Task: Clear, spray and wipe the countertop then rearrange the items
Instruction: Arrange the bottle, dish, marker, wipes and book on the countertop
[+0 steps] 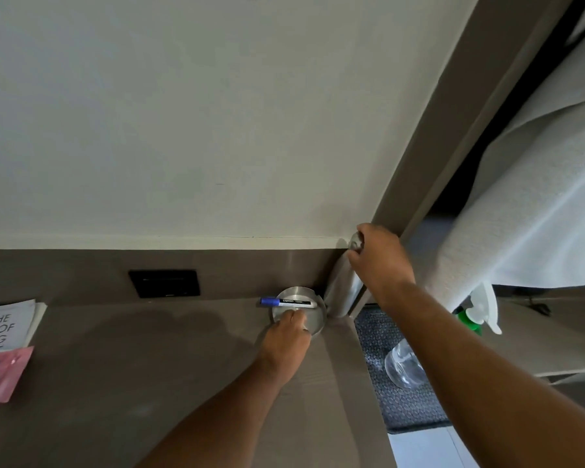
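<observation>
The worktop is my landmark: a wide brown surface, and judging by how things lie I am either clearing it or putting things back, I cannot tell which; I see no wet sheen and no cloth on it, so spraying and wiping look undone or finished and dried. Off its right edge, below its level, one spray bottle with a green-collared white trigger sits untouched. At the worktop's far right corner stands one tall steel flask, and my right hand curls over its top in a closed grip. Just left of the flask, against the back edge, sits one round steel dish with one blue-capped marker lying across it; my left hand rests on the dish with fingers bent at its centre, though whether that grip pinches anything I cannot tell. At the worktop's far left edge lie one book and one pink packet overlapping it. So five loose items remain on the surface.
</observation>
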Demonstrator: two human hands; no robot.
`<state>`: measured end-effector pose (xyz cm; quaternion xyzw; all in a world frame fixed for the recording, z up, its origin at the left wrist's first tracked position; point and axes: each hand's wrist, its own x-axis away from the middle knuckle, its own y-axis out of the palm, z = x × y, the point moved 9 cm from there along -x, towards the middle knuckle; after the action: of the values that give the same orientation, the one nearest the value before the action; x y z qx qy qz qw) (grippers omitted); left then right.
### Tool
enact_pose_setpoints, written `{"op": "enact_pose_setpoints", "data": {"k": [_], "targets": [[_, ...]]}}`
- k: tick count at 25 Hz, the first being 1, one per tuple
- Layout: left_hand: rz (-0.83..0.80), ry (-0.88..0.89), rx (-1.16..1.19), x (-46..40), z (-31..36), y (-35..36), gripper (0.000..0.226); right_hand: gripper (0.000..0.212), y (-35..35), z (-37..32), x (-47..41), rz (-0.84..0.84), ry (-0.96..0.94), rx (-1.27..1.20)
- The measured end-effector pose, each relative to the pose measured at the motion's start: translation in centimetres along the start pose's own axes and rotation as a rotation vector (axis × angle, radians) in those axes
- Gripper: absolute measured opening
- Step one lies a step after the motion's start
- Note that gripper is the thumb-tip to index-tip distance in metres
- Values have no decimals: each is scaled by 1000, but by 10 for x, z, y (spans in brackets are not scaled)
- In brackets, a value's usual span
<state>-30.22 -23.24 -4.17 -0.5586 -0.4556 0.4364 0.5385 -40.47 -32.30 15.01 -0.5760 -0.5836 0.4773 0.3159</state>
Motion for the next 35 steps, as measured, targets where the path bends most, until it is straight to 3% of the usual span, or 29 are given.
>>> {"op": "enact_pose_setpoints", "data": {"k": [7, 11, 14, 17, 19, 22, 23, 25, 28, 30, 35], "targets": [[31, -14, 65, -4, -7, -2, 20, 24, 2, -3, 3, -21, -40, 190], [81, -45, 192, 22, -29, -5, 27, 48, -7, -12, 23, 40, -39, 233], [78, -94, 194, 65, -71, -8, 42, 46, -7, -57, 61, 215, -210, -55], [124, -297, 245, 146, -167, -8, 49, 38, 67, -141, 107, 32, -469, -297], [148, -487, 202, 210, -248, -12, 44, 32, 139, -192, 129, -182, -356, -523], [179, -784, 209, 297, -364, -19, 33, 16, 254, -262, 173, -643, 203, -925], [187, -857, 217, 318, -393, -19, 35, 18, 285, -284, 188, -769, 327, -953], [143, -914, 201, 349, -443, -8, 44, 14, 334, -333, 209, -886, 356, -893], [92, -795, 239, 359, -475, 19, 48, 21, 371, -391, 216, -826, 258, -783], [38, -691, 273, 356, -473, 35, 49, 14, 379, -414, 212, -737, 223, -770], [125, -517, 267, 334, -444, 39, 50, 8, 383, -388, 192, -561, 428, -943]]}}
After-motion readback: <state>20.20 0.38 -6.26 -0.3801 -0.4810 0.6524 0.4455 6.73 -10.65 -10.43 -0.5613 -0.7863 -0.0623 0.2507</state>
